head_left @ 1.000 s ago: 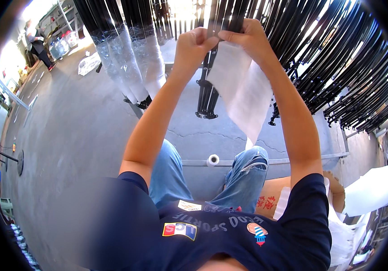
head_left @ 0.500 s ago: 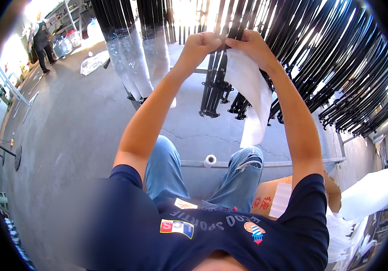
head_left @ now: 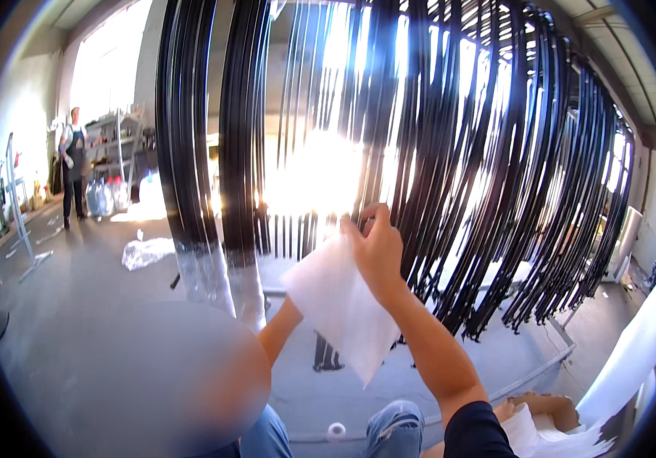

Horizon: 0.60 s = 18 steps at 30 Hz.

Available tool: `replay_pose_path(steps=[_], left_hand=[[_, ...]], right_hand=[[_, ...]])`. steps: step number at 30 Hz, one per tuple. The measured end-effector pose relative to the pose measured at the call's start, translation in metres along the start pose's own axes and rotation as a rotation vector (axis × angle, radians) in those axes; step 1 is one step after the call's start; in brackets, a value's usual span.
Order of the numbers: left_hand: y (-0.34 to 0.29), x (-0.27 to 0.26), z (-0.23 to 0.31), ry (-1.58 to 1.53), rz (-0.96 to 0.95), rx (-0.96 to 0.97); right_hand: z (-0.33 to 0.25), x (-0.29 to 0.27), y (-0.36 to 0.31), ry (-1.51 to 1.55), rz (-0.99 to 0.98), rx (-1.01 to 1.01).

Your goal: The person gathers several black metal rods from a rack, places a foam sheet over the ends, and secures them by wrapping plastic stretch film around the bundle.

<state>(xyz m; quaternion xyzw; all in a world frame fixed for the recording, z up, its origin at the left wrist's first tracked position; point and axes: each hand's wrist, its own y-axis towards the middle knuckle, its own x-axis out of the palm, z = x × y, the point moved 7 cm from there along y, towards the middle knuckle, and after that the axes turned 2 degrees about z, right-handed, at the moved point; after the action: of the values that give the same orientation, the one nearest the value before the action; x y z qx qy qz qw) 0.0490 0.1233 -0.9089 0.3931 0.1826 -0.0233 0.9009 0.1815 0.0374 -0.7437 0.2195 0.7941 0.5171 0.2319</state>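
Note:
A thin white foam sheet (head_left: 343, 301) hangs in front of me, one pointed corner downward. My right hand (head_left: 380, 256) is closed with thumb and fingers at the sheet's upper edge, beside the hanging black bars. Behind the sheet my left hand is hidden; only its forearm shows, left of the sheet. Long thin black bars (head_left: 496, 198) hang in dense rows ahead and to the right. Below the sheet, the lower ends of a small black bar bundle (head_left: 328, 356) peek out. At left, two bar bundles have clear film wrap (head_left: 248, 294) round their lower ends.
A small white roll (head_left: 335, 432) is low on the floor near my knees. At lower right are an open cardboard box (head_left: 553, 412) and a large white foam roll (head_left: 633, 351). Clear plastic (head_left: 147, 253) lies on the floor; a person (head_left: 74, 164) stands far left beside shelves.
The view has tilted up. My hands, formerly together at the bars, have separated; the left has gone lower behind the white sheet, which now spreads wide instead of hanging as a strip.

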Motion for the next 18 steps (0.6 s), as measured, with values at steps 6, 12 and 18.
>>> replay_pose_path(steps=[6,12,18], left_hand=[[-0.014,-0.036,0.098,-0.214,0.109,-0.199],[-0.017,-0.048,0.11,-0.436,0.173,-0.257],[-0.011,-0.039,0.093,-0.348,0.112,-0.212]], right_hand=[[-0.021,0.002,0.039,0.122,-0.23,0.162],[-0.016,0.012,0.042,0.147,-0.127,-0.097],[0.004,0.028,0.034,-0.067,-0.051,-0.305]])
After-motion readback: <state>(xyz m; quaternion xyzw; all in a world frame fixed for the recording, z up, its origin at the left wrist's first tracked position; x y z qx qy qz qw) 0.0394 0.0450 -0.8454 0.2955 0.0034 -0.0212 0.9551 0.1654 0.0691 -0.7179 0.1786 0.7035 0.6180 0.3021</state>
